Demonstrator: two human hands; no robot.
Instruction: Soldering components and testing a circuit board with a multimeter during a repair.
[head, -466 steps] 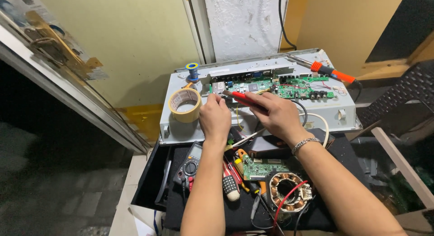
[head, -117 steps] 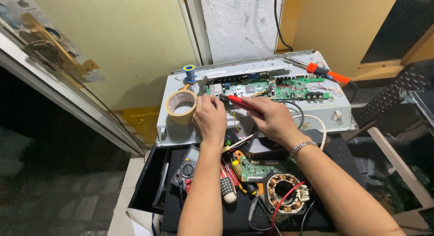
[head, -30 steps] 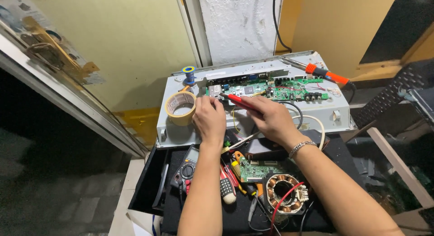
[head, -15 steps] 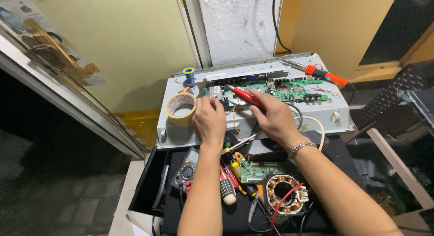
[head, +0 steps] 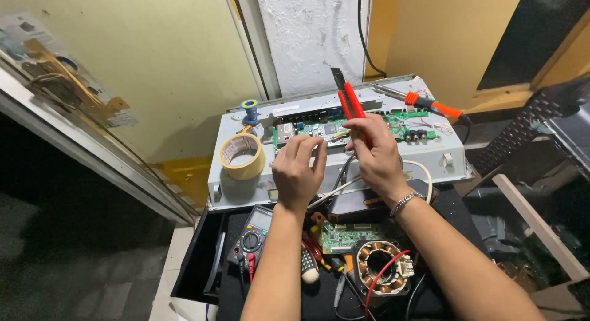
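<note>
Over the green circuit board (head: 344, 129), the right hand (head: 376, 155) has raised its gripped red utility knife (head: 349, 106) upright, while the left hand (head: 298, 170), fingers curled, pinches something too small to tell.

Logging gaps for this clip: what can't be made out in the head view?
- What the left hand pinches: hidden by its own fingers.
- Handle of the red utility knife: covered by the right hand.
- Green circuit board: middle blocked by both hands, parts too small.
- Multimeter: partly behind the left forearm.

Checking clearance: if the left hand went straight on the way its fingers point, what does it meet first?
Likely the green circuit board on the grey metal panel: the left hand points up-frame at its near edge. Height above it is unclear.
</note>
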